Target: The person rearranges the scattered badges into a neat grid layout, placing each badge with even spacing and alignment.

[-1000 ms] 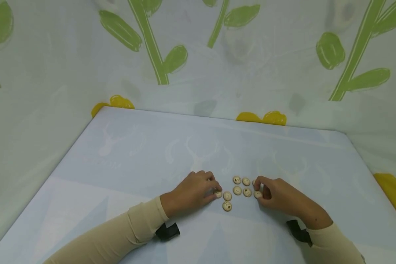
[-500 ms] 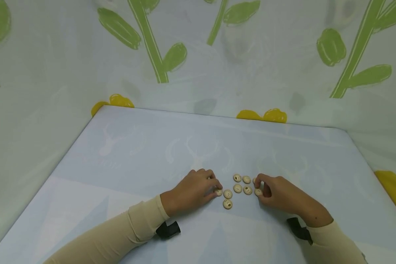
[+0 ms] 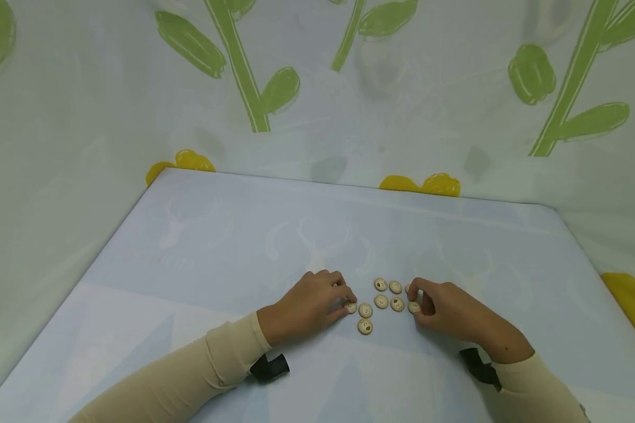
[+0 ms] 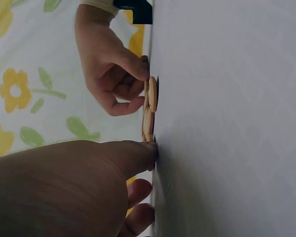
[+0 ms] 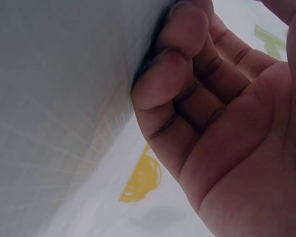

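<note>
- From my head camera, the left hand [image 3: 309, 304] has its fingers curled, thumb and forefinger nearly closed on a round button [image 3: 351, 307] at their tips.
- The right hand [image 3: 452, 311] pinches a second button [image 3: 414, 307] between bent forefinger and thumb (my right wrist view is filled with folded fingers, so I cannot see the pinch from there).
- Between the hands I see more loose buttons: a pair [image 3: 366, 310] just beside the left fingertips, one nearer the wearer than the other, and a block of four [image 3: 395, 287] just left of the right fingertips. A partly hidden button [image 3: 408, 289] sits behind the right forefinger.
- Under both hands spreads a table [image 3: 233, 294] in pale blue and white, with faint antlers [image 3: 313, 249] printed beyond the hands and a pale blue triangle [image 3: 351, 388] on the near side.
- Past the table's far edge, ahead of the hands, hangs a whitish cloth wall [image 3: 100, 117] with green stems [image 3: 238, 70] and yellow flowers [image 3: 441, 184].
- Behind each hand is a beige sleeve [image 3: 190, 367], with a black clip [image 3: 270, 369] beneath each wrist.
</note>
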{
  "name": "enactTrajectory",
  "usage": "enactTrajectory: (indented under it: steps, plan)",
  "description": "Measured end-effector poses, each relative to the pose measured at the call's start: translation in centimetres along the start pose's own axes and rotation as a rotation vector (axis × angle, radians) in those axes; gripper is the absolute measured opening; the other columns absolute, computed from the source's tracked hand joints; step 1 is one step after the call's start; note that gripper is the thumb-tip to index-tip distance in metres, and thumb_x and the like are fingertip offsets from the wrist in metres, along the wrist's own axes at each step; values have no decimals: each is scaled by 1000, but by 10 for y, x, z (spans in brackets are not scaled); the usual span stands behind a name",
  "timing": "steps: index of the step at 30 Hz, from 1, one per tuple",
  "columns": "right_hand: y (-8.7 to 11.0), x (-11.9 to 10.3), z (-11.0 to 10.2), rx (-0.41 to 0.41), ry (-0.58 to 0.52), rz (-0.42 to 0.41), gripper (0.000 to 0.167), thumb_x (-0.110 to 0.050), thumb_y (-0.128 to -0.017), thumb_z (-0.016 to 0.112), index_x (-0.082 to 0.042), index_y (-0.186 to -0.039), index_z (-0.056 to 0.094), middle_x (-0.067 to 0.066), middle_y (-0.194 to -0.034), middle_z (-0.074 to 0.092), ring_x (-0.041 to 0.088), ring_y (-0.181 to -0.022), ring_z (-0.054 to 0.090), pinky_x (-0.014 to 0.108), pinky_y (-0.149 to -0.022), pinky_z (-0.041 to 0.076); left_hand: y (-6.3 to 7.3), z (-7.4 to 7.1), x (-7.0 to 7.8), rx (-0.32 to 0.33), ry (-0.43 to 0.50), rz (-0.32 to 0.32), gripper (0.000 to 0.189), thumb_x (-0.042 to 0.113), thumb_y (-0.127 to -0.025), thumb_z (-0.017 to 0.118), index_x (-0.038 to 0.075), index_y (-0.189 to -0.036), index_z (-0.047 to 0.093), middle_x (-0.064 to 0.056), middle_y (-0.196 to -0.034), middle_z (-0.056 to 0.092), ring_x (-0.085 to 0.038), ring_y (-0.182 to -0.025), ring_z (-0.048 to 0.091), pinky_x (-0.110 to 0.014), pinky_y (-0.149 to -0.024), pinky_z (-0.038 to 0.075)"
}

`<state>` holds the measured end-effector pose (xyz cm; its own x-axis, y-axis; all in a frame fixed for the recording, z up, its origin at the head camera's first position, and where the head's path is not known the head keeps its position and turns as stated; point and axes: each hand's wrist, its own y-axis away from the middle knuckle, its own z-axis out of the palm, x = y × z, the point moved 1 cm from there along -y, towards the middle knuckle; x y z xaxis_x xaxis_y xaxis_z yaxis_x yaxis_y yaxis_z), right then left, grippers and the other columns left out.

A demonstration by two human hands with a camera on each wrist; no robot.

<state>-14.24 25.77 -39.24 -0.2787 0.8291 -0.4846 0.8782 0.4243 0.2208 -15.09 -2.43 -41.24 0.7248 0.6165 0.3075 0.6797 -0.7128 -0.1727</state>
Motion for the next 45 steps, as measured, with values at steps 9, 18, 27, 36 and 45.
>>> enactTrajectory:
  steps: [9, 18, 27, 36, 45]
  plan:
    - [0, -2, -2, -13, 4, -15, 22, -7, -85, 70, -15, -101, 57, -8, -66, 52, 2, -58, 46, 22, -53, 41, 0, -2, 1, -1, 0, -2, 16, 29, -93, 72, 26, -109, 76, 6, -102, 67, -12, -89, 60, -26, -68, 39]
    - [2, -2, -4, -17, -15, -44, 22, -8, -87, 70, -15, -103, 57, -9, -67, 51, 1, -58, 46, 21, -53, 41, 0, -2, 1, -5, 16, -10, 17, 30, -94, 71, 25, -110, 76, 6, -103, 67, -12, -91, 60, -33, -74, 46]
    - [3, -8, -6, 4, -11, -48, 18, -10, -90, 68, -14, -104, 57, -9, -66, 49, 1, -58, 44, 21, -53, 40, 0, -4, 2, -13, 7, -5, 18, 31, -94, 71, 25, -110, 76, 6, -103, 67, -11, -89, 60, -28, -71, 43]
    - [3, -23, -2, 1, 5, -63, 19, -14, -91, 70, -17, -108, 61, -10, -65, 49, 0, -56, 42, 22, -52, 40, -2, -3, 2, -12, -10, -7, 18, 32, -94, 71, 26, -110, 76, 6, -103, 68, -12, -90, 61, -28, -71, 43]
    - [3, -39, 11, 26, 67, -120, 19, -14, -88, 74, -19, -103, 65, -14, -70, 49, -1, -62, 43, 20, -58, 40, -1, -2, 1, -9, -12, 5, 18, 33, -94, 70, 26, -110, 75, 6, -104, 68, -12, -91, 61, -28, -71, 44]
